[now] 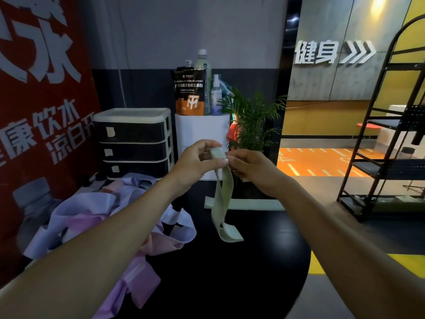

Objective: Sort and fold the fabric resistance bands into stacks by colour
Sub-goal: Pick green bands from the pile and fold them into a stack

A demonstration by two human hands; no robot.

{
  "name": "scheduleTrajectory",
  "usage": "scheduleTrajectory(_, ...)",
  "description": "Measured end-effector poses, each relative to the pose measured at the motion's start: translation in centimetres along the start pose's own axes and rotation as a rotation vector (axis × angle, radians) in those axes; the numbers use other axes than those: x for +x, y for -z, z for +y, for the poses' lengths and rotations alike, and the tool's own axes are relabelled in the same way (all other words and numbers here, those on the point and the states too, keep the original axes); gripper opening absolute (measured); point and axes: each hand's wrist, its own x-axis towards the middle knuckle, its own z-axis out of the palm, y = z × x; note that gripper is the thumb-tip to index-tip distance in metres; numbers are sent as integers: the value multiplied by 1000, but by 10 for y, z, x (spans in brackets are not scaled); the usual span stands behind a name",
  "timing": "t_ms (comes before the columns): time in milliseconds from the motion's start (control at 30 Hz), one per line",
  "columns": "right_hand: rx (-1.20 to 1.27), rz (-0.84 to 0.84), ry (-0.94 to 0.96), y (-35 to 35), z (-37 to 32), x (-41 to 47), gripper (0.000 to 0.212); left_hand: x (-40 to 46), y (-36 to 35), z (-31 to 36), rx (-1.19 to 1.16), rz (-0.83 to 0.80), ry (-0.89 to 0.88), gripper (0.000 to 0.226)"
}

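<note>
Table: one, black, round-edged, bearing all the bands.

Drawer unit: one, three dark drawers, at the table's far left. Beside it a white stand carrying one pouch and a few bottles; exact bottle count unclear.

Plant: one, behind the hands. Metal rack: one, off to the right on the floor.

Heap of bands: lilac and pink loops tangled together at the left of the table, partly under the left forearm. Too overlapped to count; at least several of each colour.

Green bands: two counted. One flat green band lies laid out across the table's far edge, long axis left to right, just behind the hanging one. One held green band hangs from the hands, long axis near vertical, its lower end folded over and resting on the table.

Left hand: fingers and thumb pinching the top end of the held green band.

Right hand: fingertips pinched at the same top end, touching or nearly touching the left thumb.

Key relation: the band's free length lies straight below both grips, toward the person; both hands are equally near the top, neither near the lower end. Judged step: folding this band, likely to join the flat one as the green stack.
</note>
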Motion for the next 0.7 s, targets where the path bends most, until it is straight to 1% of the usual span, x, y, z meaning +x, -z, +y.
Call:
scheduleTrajectory(100, 105, -28, -41, -12, 1, 4, 16, 0, 2, 1, -74, -38, 5, 41)
scheduleTrajectory(167, 165, -6, -63, -17, 2, 7, 16, -2, 7, 0, -123, -55, 27, 43)
scheduleTrajectory(267, 145, 17, -89, -23, 6, 11, 26, -6, 7, -1, -194, -85, 78, 45)
scheduleTrajectory(333, 124, 59, -102, -26, 6, 11, 22, -8, 4, -2, -223, -77, 103, 43)
scheduleTrajectory(367, 129, 82, -101, -27, 7, 12, 19, -8, 3, -2, -219, -47, 114, 40)
scheduleTrajectory(433, 153, 121, -98, -29, 7, 12, 13, -7, 6, -2, -152, 37, 165, 28)
scheduleTrajectory(500, 125, 160, -87, -29, 6, 11, 17, -7, 11, -1, -57, 67, 246, 17)
scheduleTrajectory(567, 67, 172, -79, -30, 4, 12, 17, -7, 12, -2, 18, 61, 269, 15)
scheduleTrajectory(700, 1, 161, -46, -32, 3, 13, 22, -4, 14, -4, 158, 150, 194, 21)
